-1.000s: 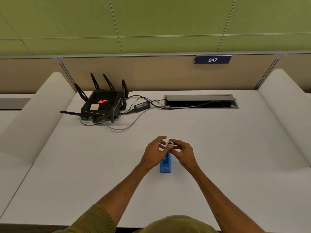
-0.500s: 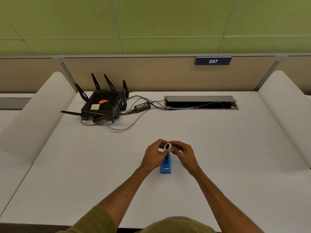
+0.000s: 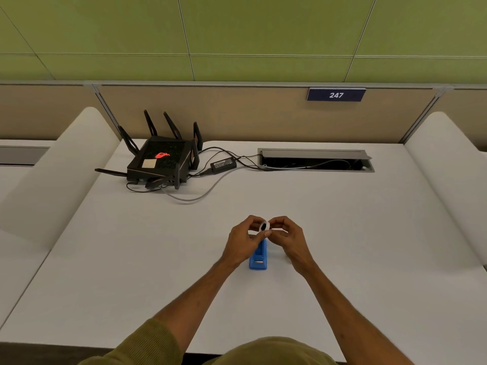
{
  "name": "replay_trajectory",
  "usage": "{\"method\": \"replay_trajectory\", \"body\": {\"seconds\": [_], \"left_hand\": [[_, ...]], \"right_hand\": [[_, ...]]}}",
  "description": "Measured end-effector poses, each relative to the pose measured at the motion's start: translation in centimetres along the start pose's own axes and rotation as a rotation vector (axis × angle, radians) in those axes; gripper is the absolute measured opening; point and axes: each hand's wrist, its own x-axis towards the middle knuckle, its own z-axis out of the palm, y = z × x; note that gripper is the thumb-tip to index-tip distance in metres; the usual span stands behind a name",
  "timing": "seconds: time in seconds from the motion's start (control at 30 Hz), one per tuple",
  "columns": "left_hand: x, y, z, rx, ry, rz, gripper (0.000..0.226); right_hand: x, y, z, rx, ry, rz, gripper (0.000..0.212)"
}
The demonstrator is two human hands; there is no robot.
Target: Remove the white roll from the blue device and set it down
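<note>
Head view: both hands are meeting over the middle of the white table [image 3: 342,246]. The left hand [image 3: 241,242] and right hand [image 3: 288,239] are both pinching a small white tape roll [image 3: 263,226] with a dark core, fingers curled round it from either side, thumbs coming in from below. The roll is being held in the air, tilted, just above the far end of a blue tape dispenser [image 3: 258,258] that is sitting flat on the table between the wrists. The roll is not seated in the dispenser; whether any tape is pulled out is too small to tell. Judging by this, the roll is in hand and getting handled, and fitting it to the dispenser looks not yet done. Far left, a black router [image 3: 160,164] with antennas is standing with its power brick [image 3: 223,164] beside it, cables running into the open cable tray [image 3: 316,160]. A 247 sign [image 3: 336,95] is hanging on the partition.
</note>
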Motion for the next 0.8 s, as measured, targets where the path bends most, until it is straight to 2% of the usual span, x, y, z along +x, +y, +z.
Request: {"method": "replay_trajectory", "body": {"seconds": [0.3,0.57,0.8], "left_hand": [[0.1,-0.5,-0.5,0.012,0.052,-0.015,0.038],[-1.8,-3.8,-3.0,0.354,0.142,-0.083,0.043],[-3.6,-6.0,-4.3,0.518,0.161,-0.08,0.041]], "right_hand": [[0.3,0.4,0.3,0.002,0.046,0.014,0.022],[0.7,1.3,0.5,-0.051,0.113,0.079,0.021],[0.5,1.8,0.7,-0.045,0.102,0.087,0.017]]}}
